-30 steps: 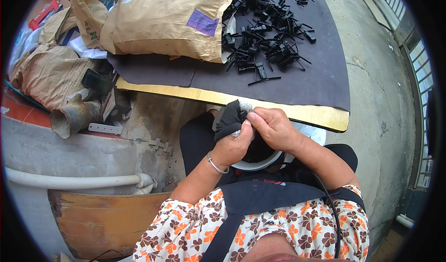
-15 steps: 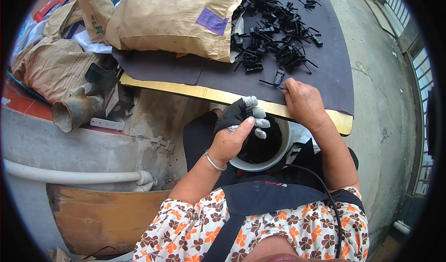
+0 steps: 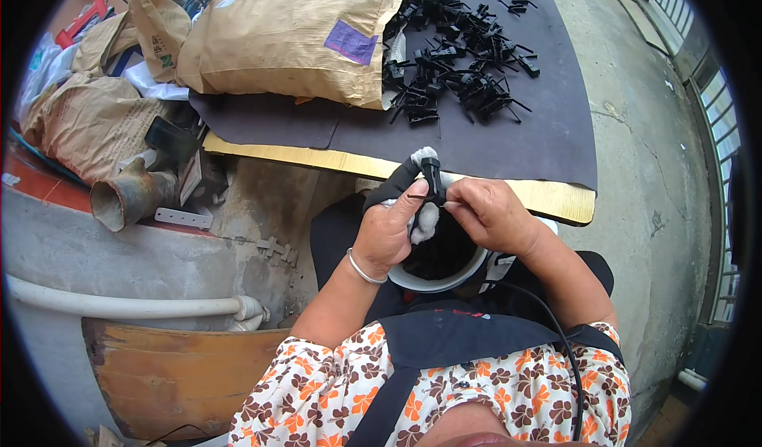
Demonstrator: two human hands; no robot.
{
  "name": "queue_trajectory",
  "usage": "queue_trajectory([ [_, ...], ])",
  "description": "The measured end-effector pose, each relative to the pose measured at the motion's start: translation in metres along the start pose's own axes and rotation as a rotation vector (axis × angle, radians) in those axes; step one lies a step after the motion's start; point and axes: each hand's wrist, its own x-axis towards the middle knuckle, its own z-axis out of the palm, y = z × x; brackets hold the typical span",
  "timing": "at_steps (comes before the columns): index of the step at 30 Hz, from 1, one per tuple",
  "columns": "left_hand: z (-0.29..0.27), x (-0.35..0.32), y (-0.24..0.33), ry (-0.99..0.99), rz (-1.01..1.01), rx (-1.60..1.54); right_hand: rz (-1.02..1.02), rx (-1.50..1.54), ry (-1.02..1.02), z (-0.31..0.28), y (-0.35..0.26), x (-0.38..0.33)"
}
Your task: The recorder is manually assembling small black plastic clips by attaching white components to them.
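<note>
A small black plastic part (image 3: 432,179) with thin side stems is in my left hand (image 3: 397,217), which wears a partial black-and-grey glove with the thumb bare. The thumb and gloved fingers close around the part. My bare right hand (image 3: 494,213) is pinched at the part's right side, by a thin stem; its fingertips partly hide what they grip. Both hands are above a pale bucket (image 3: 444,284) with dark contents, just off the table's near edge. Many similar black plastic parts (image 3: 452,58) lie in a loose pile on the dark-topped table (image 3: 516,149).
A large brown paper sack (image 3: 278,42) lies on the table, its mouth toward the pile. Left of the table are another paper sack (image 3: 87,122), a rusty pipe fitting (image 3: 131,193) and a white pipe (image 3: 135,303). A barred railing (image 3: 718,130) stands at far right.
My right hand has brought a single black part from the table's near edge to my left hand. My left hand has closed around it.
</note>
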Motion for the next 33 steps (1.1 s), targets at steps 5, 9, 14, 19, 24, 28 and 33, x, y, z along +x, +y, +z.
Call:
queue_trajectory([
  [5,0.0,-0.001,-0.007,-0.016,0.025,0.161,0.076,0.073,0.074,-0.002,-0.014,0.004],
  [9,0.001,-0.006,-0.006,-0.084,0.181,0.423,0.181,0.106,0.182,0.003,-0.02,0.002],
  [14,0.009,-0.009,-0.008,-0.125,0.324,0.587,0.44,0.375,0.187,0.006,-0.014,0.001],
  [19,0.008,-0.007,-0.009,-0.079,0.397,0.686,0.386,0.316,-0.007,-0.01,-0.019,0.003],
  [24,0.008,-0.001,-0.016,-0.054,0.515,0.842,0.281,0.175,-0.053,-0.009,-0.016,0.003],
  [28,0.007,-0.005,-0.01,-0.052,0.61,1.051,0.389,0.217,-0.036,0.004,-0.015,0.003],
  [33,0.006,-0.011,-0.012,0.045,0.658,1.216,0.509,0.408,-0.044,0.021,-0.012,0.001],
])
